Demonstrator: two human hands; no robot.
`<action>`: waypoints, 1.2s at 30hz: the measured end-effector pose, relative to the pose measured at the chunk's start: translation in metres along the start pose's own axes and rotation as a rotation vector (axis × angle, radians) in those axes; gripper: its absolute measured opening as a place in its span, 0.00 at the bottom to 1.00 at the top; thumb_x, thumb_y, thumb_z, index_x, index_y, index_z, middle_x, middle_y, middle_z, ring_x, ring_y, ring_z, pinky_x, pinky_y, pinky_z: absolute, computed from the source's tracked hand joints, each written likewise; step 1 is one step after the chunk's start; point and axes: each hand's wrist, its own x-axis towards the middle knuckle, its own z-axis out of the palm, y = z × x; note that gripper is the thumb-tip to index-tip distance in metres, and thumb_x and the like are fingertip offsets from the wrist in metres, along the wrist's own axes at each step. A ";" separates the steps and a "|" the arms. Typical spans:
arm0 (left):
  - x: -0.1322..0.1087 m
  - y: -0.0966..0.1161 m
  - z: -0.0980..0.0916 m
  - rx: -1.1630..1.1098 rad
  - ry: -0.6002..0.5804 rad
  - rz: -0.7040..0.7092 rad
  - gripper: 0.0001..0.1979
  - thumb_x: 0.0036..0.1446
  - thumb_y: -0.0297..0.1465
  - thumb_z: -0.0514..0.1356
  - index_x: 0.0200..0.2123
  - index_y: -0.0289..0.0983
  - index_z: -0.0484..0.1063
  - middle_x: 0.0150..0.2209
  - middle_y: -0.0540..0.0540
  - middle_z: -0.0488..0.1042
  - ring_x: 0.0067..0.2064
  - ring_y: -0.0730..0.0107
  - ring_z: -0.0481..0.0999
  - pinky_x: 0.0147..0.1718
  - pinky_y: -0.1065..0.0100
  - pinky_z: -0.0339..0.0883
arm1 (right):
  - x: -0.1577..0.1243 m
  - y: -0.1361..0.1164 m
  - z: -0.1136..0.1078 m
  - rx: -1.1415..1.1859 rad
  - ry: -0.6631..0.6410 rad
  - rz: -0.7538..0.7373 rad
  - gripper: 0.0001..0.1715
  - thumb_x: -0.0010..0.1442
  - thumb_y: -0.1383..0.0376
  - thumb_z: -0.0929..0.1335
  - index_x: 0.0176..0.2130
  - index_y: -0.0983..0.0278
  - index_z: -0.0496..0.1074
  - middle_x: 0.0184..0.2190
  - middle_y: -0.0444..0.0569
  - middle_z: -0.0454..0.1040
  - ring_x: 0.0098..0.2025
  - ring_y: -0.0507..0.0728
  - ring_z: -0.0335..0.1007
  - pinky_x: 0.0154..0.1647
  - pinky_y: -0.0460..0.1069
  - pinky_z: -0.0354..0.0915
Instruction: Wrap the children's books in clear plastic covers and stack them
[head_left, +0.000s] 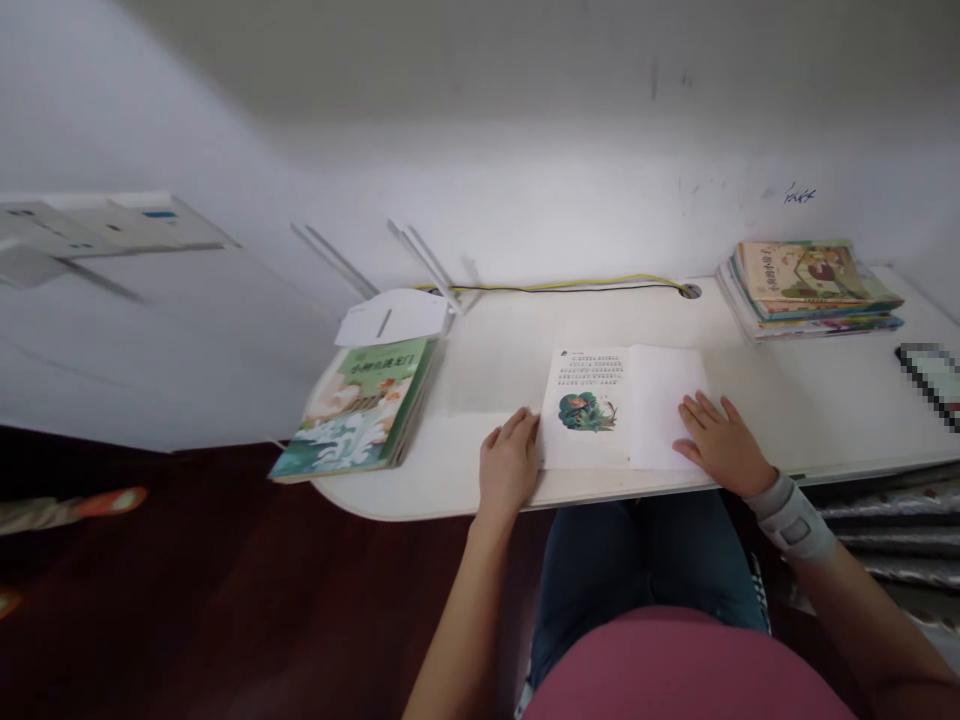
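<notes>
One open book (600, 400) lay flat on the white desk (810, 400), directly between the two hands. It was a thin paperback with matte pages. The left page carried a block of printed lines above one round green illustration, and the right page was blank.

The left hand (510, 465) rested palm down with its fingers close together, their tips touching the book's left edge and closing on nothing. The right hand (720, 445) lay flat on the blank page with its fingers spread, pressing the paper without pinching it. One pale fabric band (791, 520) wrapped that wrist.

Well out beyond the left hand sat a small pile of glossy green-covered books (360, 410), overhanging the desk's rounded corner; their number could not be told. Behind it stood one white plastic router (394, 315) with at least four thin straight antennas. Far beyond the right hand's fingertips rose one stack of colourful thin books (810, 285). A slim yellow and black cable (570, 287) ran along the wall edge to one round hole (690, 291).
</notes>
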 end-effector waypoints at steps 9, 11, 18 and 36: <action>-0.001 -0.001 0.000 0.034 0.017 0.031 0.18 0.62 0.30 0.48 0.50 0.41 0.72 0.56 0.39 0.69 0.57 0.60 0.68 0.55 0.52 0.60 | 0.026 -0.053 -0.015 0.100 -0.058 -0.078 0.37 0.57 0.47 0.66 0.60 0.61 0.62 0.63 0.64 0.54 0.64 0.72 0.49 0.59 0.67 0.50; -0.002 0.000 -0.002 0.036 0.006 0.030 0.18 0.62 0.30 0.48 0.50 0.41 0.72 0.57 0.39 0.68 0.57 0.60 0.69 0.55 0.52 0.60 | 0.029 -0.056 -0.016 0.091 -0.075 -0.083 0.35 0.57 0.49 0.67 0.58 0.63 0.63 0.62 0.66 0.57 0.62 0.71 0.53 0.58 0.63 0.53; -0.008 0.012 -0.008 0.158 0.043 -0.041 0.17 0.62 0.33 0.50 0.50 0.44 0.73 0.60 0.37 0.63 0.59 0.47 0.63 0.51 0.43 0.60 | 0.022 -0.041 -0.014 0.061 -0.072 -0.155 0.33 0.60 0.51 0.64 0.59 0.66 0.62 0.58 0.63 0.64 0.59 0.67 0.59 0.58 0.63 0.54; -0.009 0.016 -0.010 0.160 0.057 -0.034 0.17 0.61 0.30 0.50 0.50 0.42 0.73 0.61 0.37 0.62 0.63 0.43 0.56 0.55 0.35 0.52 | -0.004 -0.017 -0.009 0.018 0.060 -0.317 0.19 0.67 0.62 0.59 0.48 0.71 0.71 0.46 0.61 0.74 0.50 0.59 0.69 0.53 0.54 0.60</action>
